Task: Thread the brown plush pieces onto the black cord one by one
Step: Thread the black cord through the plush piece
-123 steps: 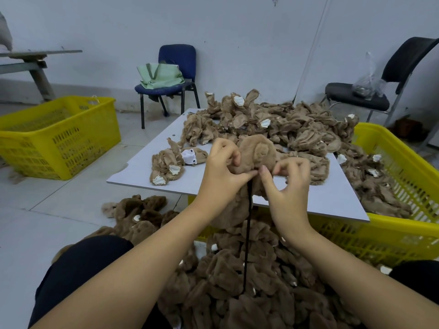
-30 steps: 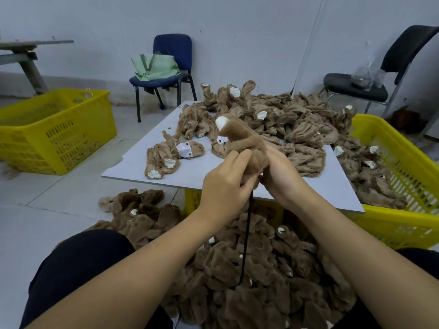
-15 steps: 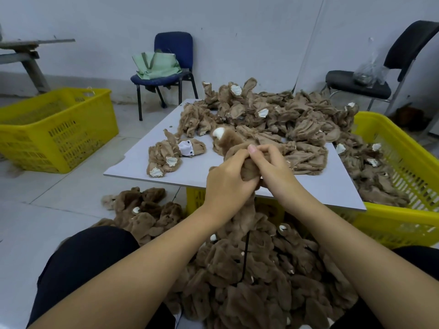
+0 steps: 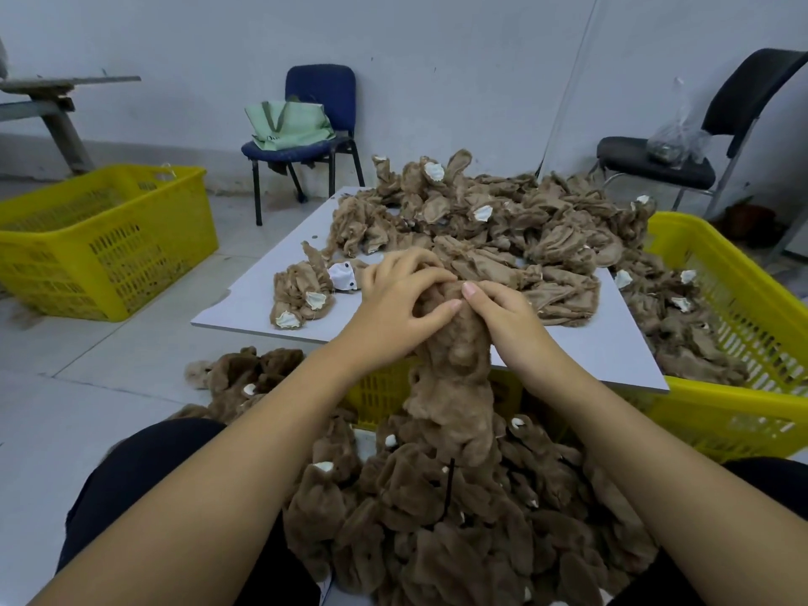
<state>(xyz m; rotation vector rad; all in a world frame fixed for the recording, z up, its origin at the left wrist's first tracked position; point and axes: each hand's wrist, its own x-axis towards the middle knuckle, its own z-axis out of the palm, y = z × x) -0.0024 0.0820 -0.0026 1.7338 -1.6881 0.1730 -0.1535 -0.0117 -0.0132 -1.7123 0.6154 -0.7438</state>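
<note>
Both hands meet at the top of one brown plush piece [image 4: 454, 369], which hangs down from the grip as a long fuzzy column. The left hand [image 4: 395, 310] curls its fingers over the piece's upper end, thumb pressed against its near side; the right hand [image 4: 509, 319] pinches the same end from the other side. Directly below the grip, the black cord [image 4: 448, 487] shows as a short dark line (most of it is hidden inside the plush) running down into the heap of threaded pieces [image 4: 459, 527] between the person's knees. Just beyond the grip lies the white board [image 4: 581, 347], carrying a loose pile of plush pieces [image 4: 503, 225]; a small separate clump [image 4: 301, 295] sits left of the grip. The board rests on a yellow basket [image 4: 743, 404] extending to the right.
</note>
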